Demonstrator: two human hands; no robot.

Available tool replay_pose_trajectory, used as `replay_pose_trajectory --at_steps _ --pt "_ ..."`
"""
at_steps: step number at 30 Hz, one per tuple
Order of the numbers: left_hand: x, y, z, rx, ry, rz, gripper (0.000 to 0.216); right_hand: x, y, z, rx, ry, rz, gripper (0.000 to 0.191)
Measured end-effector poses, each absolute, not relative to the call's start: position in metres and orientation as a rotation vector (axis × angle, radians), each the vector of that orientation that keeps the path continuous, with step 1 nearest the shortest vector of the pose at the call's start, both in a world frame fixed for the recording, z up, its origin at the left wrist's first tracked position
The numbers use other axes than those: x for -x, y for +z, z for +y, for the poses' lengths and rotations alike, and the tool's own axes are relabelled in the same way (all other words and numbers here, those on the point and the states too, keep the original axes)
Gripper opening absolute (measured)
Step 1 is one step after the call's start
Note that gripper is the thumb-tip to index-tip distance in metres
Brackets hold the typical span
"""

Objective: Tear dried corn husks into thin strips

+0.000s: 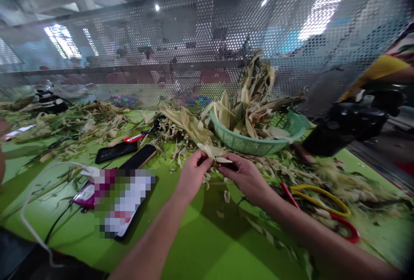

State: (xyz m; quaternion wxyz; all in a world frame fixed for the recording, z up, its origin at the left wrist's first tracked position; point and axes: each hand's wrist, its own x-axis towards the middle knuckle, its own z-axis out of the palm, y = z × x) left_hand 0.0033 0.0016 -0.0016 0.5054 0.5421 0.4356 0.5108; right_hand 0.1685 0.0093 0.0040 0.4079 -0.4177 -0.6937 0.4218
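Note:
Between both hands, above the green table point(190, 245), is a pale dried corn husk point(210, 150) with strips spreading from the fingertips. My left hand point(194, 169) pinches it from the left side. On the other side my right hand point(241, 172) grips a husk strip between thumb and fingers. Just beyond the hands stands a green plastic basket point(255, 145) heaped with dried husks point(250, 107). Small husk scraps point(227, 196) lie below the fingers.
Scissors with red and yellow handles point(320, 200) lie right of my right forearm. To the left are phones point(139, 159), a red cutter point(136, 137), a purple device point(87, 196) and a white cable point(27, 219). A perforated metal screen point(181, 47) stands behind; a person's yellow sleeve point(381, 71) shows right.

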Motion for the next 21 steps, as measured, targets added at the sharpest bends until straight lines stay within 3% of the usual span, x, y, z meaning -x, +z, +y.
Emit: replay_pose_trajectory --at_steps 6,12,15,21 --pt "0.009 0.003 0.006 -1.519 1.138 1.025 0.022 -0.173 0.013 0.014 1.096 1.159 -1.818 0.01" --pt "0.004 -0.003 0.005 -1.15 1.192 0.972 0.026 -0.173 0.012 0.015 1.032 1.38 -1.68 0.021" --pt "-0.003 -0.006 0.004 -0.928 1.236 0.927 0.029 -0.171 0.008 0.011 1.013 1.235 -1.768 0.026" --pt "-0.009 -0.001 0.0 -1.0 1.246 0.939 0.032 -0.171 0.006 0.006 1.21 0.668 -2.037 0.017"
